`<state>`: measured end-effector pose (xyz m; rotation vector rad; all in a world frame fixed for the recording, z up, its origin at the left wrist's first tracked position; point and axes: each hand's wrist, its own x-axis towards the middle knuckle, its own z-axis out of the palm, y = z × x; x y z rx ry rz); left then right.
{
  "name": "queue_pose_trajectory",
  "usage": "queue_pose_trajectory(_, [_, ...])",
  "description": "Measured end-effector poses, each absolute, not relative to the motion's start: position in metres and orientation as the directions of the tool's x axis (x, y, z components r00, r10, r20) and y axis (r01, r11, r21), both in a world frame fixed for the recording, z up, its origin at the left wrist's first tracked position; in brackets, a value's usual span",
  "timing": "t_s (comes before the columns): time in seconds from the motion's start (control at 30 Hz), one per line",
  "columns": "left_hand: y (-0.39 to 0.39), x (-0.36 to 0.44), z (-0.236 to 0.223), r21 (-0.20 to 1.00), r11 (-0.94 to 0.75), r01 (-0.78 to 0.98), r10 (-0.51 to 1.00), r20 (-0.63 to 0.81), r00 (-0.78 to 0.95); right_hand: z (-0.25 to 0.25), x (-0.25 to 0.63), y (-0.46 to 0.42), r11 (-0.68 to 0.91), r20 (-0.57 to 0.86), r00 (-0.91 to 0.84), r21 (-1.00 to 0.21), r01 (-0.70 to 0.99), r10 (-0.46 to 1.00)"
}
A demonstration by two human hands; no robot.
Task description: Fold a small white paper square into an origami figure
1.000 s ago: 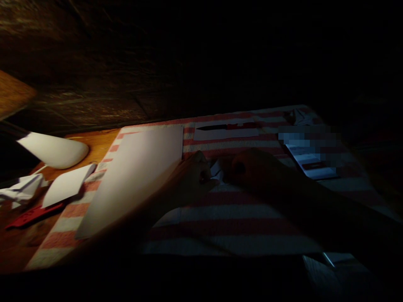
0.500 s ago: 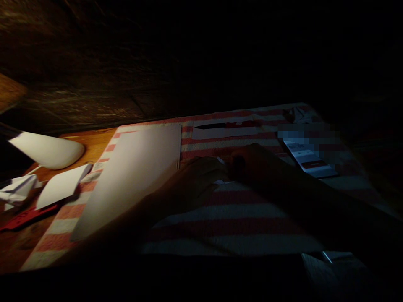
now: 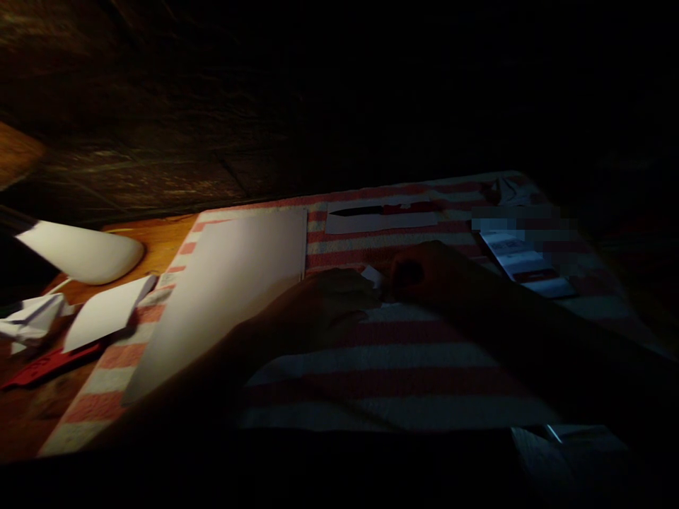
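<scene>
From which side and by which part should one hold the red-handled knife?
I would grip the knife by its red handle, coming from the right, probably with the right hand. It lies lengthwise on white paper, its dark blade pointing left, so this should avoid the tip.

Paper piece point(image 3: 372, 276) between the left hand point(image 3: 337, 293) and right hand point(image 3: 419, 272), over the cloth point(image 3: 403, 359).
Left of the left hand, a large sheet point(image 3: 238, 261) on the cloth; farther left, crumpled paper point(image 3: 35, 318) on the surface point(image 3: 162, 230). Beyond both hands, a knife point(image 3: 395, 209) on a small sheet point(image 3: 344, 225). Right of the right hand, a device point(image 3: 523, 258).
</scene>
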<state>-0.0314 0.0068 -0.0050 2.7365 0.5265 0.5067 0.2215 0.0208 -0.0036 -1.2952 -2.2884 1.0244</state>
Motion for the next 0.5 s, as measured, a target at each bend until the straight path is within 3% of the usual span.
queue_pose_trajectory(0.2, [0.0106, -0.0328, 0.0006, 0.482, -0.828, 0.287, 0.449, 0.263, 0.854, -0.0059, 0.2204, 0.0187, 0.322, -0.071, -0.500, -0.685, 0.653, 0.863])
queue_pose_trajectory(0.5, [0.0151, -0.0348, 0.0009, 0.503, -0.813, 0.292, 0.437, 0.197, 0.878, -0.0021, 0.2167, 0.0144, 0.321, -0.064, -0.456, -0.624, 0.712, 0.887])
